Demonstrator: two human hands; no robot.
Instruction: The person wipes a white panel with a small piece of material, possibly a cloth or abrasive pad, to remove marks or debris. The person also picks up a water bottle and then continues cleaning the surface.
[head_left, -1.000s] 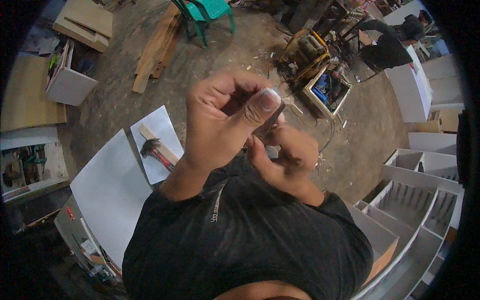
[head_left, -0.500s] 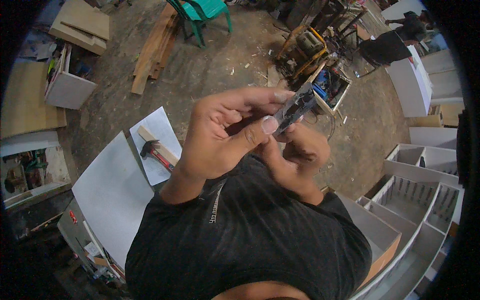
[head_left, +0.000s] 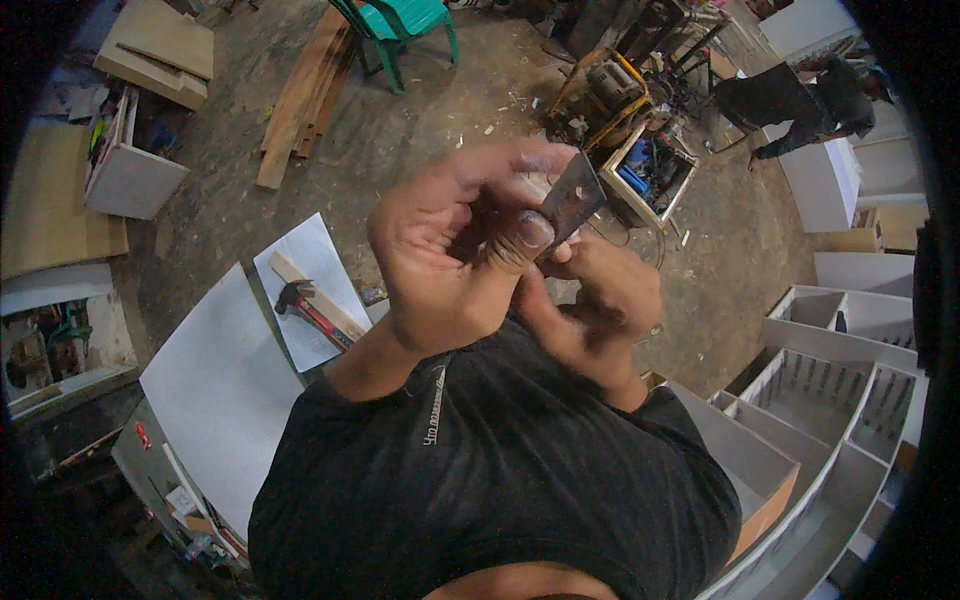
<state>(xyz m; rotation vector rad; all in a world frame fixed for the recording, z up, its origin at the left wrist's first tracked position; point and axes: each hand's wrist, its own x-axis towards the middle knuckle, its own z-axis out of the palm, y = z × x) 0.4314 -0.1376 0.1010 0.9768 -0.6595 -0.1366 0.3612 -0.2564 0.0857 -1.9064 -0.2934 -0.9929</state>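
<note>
My left hand pinches a thin, dark, flat plate with pale smudges, its thumb pressed on the plate's lower part. The plate looks like a metal blade, tilted up in front of my chest. Below and to the right, my right hand is curled with a fingertip against the plate's lower edge; most of its grip is hidden behind the plate and the left thumb. Down to the left, a claw hammer with a red and black handle lies over a wooden strip on a white board.
A large white panel lies at my left. White cabinet frames with compartments stand at the right. Ahead are wooden planks, a green chair, a yellow-framed machine and a tool box. A person bends at the far right.
The plate has turned so its broad face shows more, and the left fingers have shifted up along it. At the far right, the other person has moved, an arm now reaching down.
</note>
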